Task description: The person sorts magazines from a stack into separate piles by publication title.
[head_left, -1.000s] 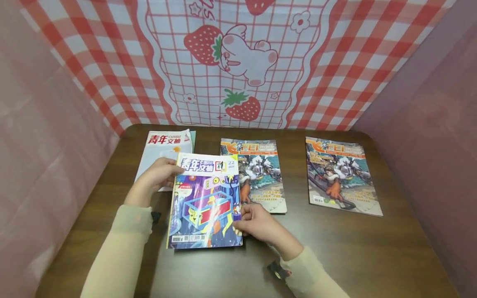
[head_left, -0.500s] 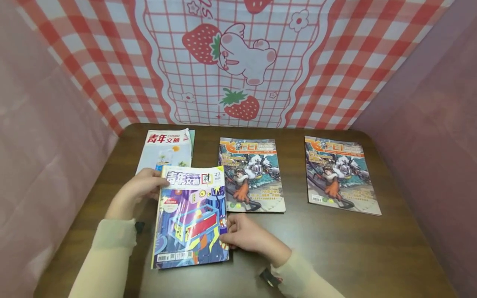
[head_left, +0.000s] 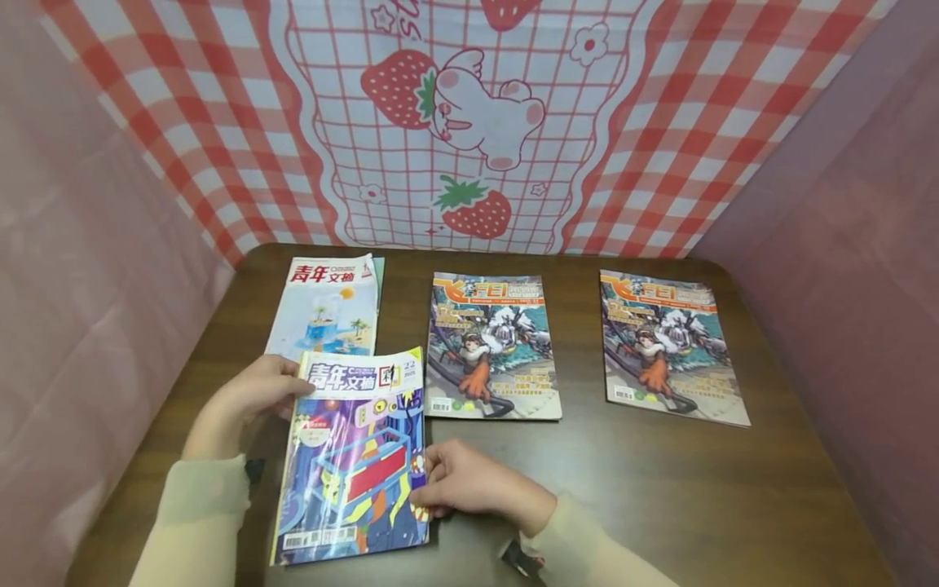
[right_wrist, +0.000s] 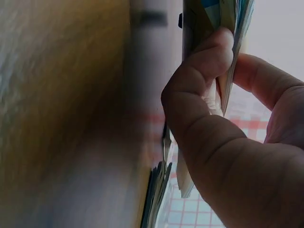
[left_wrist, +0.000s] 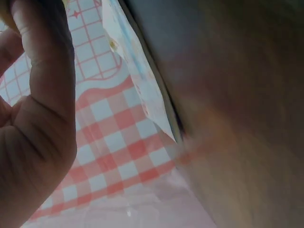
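Observation:
A magazine with a purple and blue cover [head_left: 359,465] is held above the front left of the table by both hands. My left hand [head_left: 245,399] grips its upper left edge, thumb on the cover and fingers behind. On the opposite side, my right hand [head_left: 477,481] pinches the lower right edge. In the right wrist view, the fingers [right_wrist: 209,104] lie on one face of the magazine [right_wrist: 228,71] and the thumb on the other. Just behind it a white magazine with a beach picture [head_left: 330,310] lies on the table, its lower part covered.
Two matching magazines lie flat on the brown table [head_left: 660,489]: one in the middle [head_left: 491,350], one at the right [head_left: 667,350]. A greenish edge shows beneath the white magazine. A red-checked cloth with strawberries [head_left: 469,122] hangs behind; pink cloth [head_left: 95,285] hangs at the sides.
Both hands have brought the purple magazine left and toward the front edge. More of the white magazine and all of the middle magazine's cover are uncovered now.

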### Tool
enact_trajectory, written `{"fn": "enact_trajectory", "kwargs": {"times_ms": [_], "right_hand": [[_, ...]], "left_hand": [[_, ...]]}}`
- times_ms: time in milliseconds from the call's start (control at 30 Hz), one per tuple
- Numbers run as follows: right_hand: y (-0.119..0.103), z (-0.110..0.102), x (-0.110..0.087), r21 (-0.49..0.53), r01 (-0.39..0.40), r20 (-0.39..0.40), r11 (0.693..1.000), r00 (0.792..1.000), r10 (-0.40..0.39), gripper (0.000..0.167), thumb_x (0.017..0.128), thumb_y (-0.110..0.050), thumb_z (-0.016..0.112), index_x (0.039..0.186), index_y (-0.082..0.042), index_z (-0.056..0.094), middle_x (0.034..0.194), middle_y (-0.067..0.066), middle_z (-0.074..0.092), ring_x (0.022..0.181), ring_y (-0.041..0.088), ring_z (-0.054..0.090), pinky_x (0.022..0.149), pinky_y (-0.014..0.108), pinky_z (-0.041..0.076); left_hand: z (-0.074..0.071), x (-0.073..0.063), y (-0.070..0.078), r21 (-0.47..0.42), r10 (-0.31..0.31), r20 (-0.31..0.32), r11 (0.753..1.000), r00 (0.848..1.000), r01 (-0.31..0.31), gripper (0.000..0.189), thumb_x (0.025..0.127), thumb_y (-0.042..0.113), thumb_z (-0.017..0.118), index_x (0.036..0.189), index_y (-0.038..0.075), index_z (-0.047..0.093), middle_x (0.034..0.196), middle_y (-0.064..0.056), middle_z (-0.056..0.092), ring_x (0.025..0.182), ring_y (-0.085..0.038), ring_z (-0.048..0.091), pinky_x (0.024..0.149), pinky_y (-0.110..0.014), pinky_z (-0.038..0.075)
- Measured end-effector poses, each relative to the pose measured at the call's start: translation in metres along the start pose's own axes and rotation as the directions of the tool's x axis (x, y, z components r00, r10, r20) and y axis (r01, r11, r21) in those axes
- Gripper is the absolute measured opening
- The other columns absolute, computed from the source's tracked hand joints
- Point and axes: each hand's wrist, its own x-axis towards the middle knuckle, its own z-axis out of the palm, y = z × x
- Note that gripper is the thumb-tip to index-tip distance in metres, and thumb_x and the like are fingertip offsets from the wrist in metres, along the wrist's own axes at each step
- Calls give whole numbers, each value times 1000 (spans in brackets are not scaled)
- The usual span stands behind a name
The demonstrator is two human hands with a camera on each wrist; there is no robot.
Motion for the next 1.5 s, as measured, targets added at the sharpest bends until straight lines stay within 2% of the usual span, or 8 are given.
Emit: {"fn": "enact_trajectory", "kwargs": {"times_ms": [200,433,700,1100,1300,1500], "right_hand": [[0,12,2,13,-19,22,1000,1000,18,22,85,2,77,79,-5,57,61,7,66,50,11,59,48,24,52],[2,22,4,-18,-20,18,1000,1000,20,24,83,3,79,77,-5,57,59,8,66,47,13,60,46,27,54],[0,23,7,43,-25,59,999,998,22,23,84,4,78,79,-4,57,60,11,67,48,14,61,46,25,53],[-1,27,8,22,-45,31,999,999,44,25,82,4,80,76,-3,56,59,12,66,47,14,60,45,28,54],[1,30,8,-21,-49,20,999,999,49,27,82,1,82,74,-4,56,56,9,65,44,13,60,43,27,52],[1,30,7,-161,-62,-8,985,998,62,30,82,-8,84,68,-7,58,51,5,62,40,12,57,40,23,47]], "left_hand": [[0,-7,-9,32,-21,7,999,1000,21,23,93,-5,59,105,-25,58,83,-21,69,70,-30,70,60,-39,61],[1,-13,-10,63,-50,7,997,999,49,24,93,-5,59,107,-24,58,83,-21,69,70,-31,70,60,-40,60],[1,-9,-9,94,-56,7,994,998,55,21,93,-5,59,104,-22,58,82,-20,70,69,-29,70,60,-39,60],[-1,-13,-11,203,-49,-15,978,999,51,16,90,-5,61,95,-20,61,77,-17,69,66,-27,69,59,-39,60],[0,-15,-15,264,-49,-70,962,996,66,11,85,-2,66,82,-12,63,68,-12,66,57,-21,64,53,-34,57],[-1,-21,-15,343,-59,-135,934,989,103,16,83,2,70,74,-7,60,63,-10,61,51,-17,58,49,-30,54]]}}
